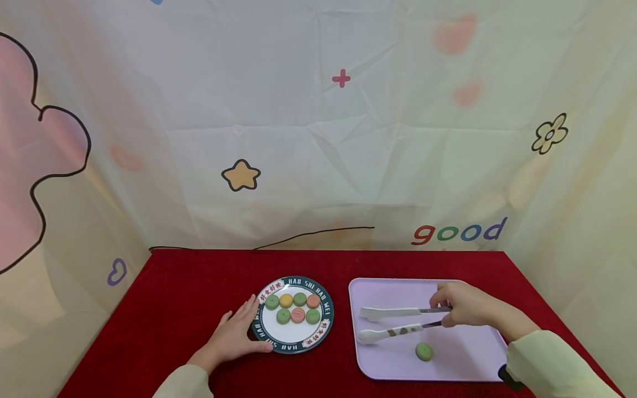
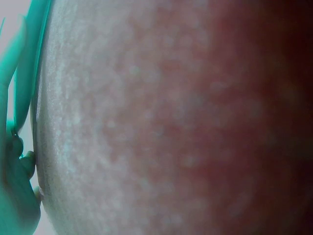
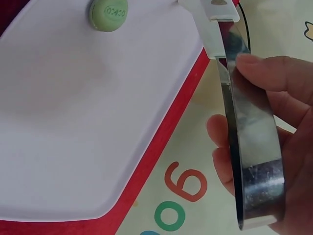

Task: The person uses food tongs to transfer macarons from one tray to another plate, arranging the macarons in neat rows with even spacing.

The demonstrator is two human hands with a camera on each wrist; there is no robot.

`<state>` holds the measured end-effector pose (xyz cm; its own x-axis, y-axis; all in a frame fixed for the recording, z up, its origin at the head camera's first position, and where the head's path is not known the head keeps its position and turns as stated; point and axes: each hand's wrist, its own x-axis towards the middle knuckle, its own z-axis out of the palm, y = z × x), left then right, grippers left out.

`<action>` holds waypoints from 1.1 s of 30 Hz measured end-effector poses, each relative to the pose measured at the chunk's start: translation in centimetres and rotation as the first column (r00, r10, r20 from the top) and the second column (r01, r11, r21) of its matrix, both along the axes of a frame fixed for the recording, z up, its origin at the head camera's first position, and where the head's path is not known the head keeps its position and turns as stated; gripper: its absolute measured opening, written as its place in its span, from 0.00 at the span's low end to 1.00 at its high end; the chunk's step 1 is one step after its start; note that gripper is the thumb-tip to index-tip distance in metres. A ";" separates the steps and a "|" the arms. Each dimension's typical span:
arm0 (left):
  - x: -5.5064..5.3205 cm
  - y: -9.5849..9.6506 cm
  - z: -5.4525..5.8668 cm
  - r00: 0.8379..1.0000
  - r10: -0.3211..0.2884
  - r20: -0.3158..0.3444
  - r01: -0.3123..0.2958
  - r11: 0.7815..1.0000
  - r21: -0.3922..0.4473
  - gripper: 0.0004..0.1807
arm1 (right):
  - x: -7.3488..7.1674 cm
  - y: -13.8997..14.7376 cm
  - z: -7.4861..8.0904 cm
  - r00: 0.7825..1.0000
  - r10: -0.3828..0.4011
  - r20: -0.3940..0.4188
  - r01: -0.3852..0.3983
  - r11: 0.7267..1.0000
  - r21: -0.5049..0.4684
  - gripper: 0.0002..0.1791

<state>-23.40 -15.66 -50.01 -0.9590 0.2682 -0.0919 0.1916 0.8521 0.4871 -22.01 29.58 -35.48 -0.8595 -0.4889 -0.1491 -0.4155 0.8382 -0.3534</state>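
Observation:
My right hand [image 1: 463, 304] grips the metal end of a pair of tongs [image 3: 257, 132], thumb on one arm and fingers on the other. The white tips of the tongs are spread apart over the lilac tray [image 1: 473, 354]. Just below them on the tray lies one green macaron [image 1: 424, 351], its top stamped with letters in the right wrist view. My left hand [image 1: 238, 330] rests at the left rim of a round plate [image 1: 293, 334], fingers extended and thumb along the near rim. On that plate sit several green macarons [image 1: 272, 301], pink macarons [image 1: 297, 315] and one yellow macaron [image 1: 286, 300].
A red cloth [image 1: 199, 276] covers the table beneath plate and tray. Behind it hangs a pale printed curtain [image 1: 298, 182], with more fabric at both sides. The left wrist view is mostly blurred reddish cloth [image 2: 146, 122].

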 end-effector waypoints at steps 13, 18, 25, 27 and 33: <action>0.0 0.1 0.2 1.000 0.000 0.000 0.000 1.000 0.002 0.62 | 0.6 1.7 -0.2 0.995 -0.036 0.092 0.042 0.997 -0.064 0.12; 0.0 0.1 0.3 1.000 0.001 0.011 -0.002 1.000 0.004 0.62 | 0.9 2.5 -0.1 0.992 -0.050 0.112 0.058 0.996 -0.074 0.13; 0.1 0.1 0.4 1.000 0.002 0.017 -0.002 1.000 0.007 0.62 | 1.2 3.4 -0.2 0.988 -0.058 0.141 0.071 0.993 -0.091 0.12; 0.1 0.1 0.3 1.000 0.002 0.016 -0.002 1.000 0.005 0.62 | 1.3 3.6 -0.3 0.988 -0.063 0.142 0.076 0.993 -0.088 0.12; 0.0 0.0 0.2 1.000 0.003 0.020 -0.003 1.000 0.004 0.62 | 1.7 4.5 -0.4 0.985 -0.070 0.155 0.085 0.992 -0.092 0.12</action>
